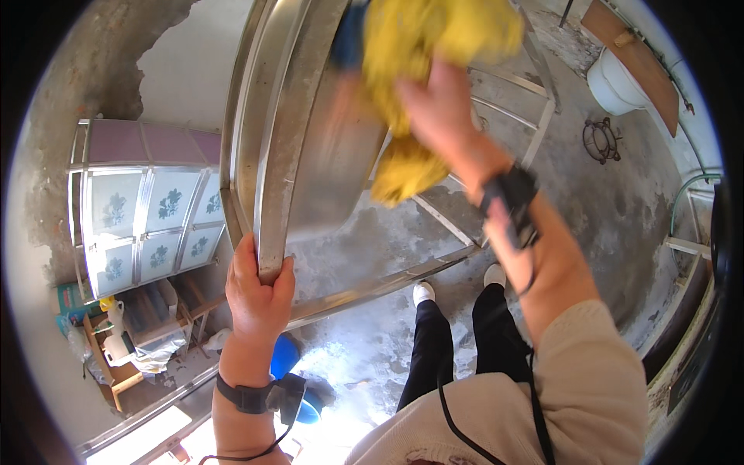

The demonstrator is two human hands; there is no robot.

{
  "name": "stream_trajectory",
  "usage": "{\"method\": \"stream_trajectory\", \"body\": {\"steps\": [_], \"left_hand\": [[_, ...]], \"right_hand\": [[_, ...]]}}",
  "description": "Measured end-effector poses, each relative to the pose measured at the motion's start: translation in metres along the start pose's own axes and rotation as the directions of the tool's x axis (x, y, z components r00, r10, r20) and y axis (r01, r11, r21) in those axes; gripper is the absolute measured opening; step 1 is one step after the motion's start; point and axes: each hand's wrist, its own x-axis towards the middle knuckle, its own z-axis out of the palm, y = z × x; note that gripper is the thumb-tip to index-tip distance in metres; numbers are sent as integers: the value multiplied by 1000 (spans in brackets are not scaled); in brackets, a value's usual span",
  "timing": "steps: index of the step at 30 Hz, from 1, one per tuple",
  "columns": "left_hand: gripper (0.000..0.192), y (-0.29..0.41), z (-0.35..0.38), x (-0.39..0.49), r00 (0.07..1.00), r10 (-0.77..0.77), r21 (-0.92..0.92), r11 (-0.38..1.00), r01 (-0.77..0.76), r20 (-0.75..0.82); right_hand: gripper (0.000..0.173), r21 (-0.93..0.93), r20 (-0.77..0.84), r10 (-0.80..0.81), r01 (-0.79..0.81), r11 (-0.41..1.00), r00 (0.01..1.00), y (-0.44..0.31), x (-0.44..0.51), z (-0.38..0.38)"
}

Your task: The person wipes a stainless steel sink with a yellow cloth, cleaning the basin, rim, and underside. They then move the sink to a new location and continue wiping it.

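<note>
A stainless-steel piece (282, 145), apparently a sink with a rounded basin, stands tilted before me. My left hand (258, 288) grips the near corner of its rim, thumb on one side and fingers on the other. In my right hand (439, 107) is a crumpled yellow cloth (407, 52), blurred by motion, close to the basin's smooth metal wall (337, 151). Whether the cloth touches the wall, I cannot tell. Part of the cloth hangs below the hand. A metal leg frame (401, 270) extends beneath and to the right, with crossbars over the concrete floor.
At left stands a cabinet with frosted flower-patterned doors (168, 203), above a low clutter of bottles and bags (119, 349). A blue container (283, 357) lies behind my left wrist. Far right are a white bucket (616, 84), a wooden board (636, 64) and an iron ring stand (601, 140).
</note>
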Motion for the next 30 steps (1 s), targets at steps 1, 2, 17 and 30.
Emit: {"method": "stream_trajectory", "body": {"steps": [1, 2, 17, 30], "left_hand": [[49, 0, 1, 1, 998, 68, 15, 998, -68, -12], [49, 1, 2, 1, 993, 108, 16, 994, -107, -38], [50, 26, 5, -3, 973, -228, -57, 972, 227, -17], [44, 34, 6, 21, 920, -389, -121, 913, 391, 40]], "right_hand": [[39, -66, 28, 58, -56, 996, 998, 2, 43, -6], [43, 90, -89, 48, -40, 995, 995, 2, 76, -6], [50, 1, 358, 51, -54, 999, 932, -5, -38, 6], [45, 488, 566, -39, -297, 821, 823, -32, -154, 25]]}}
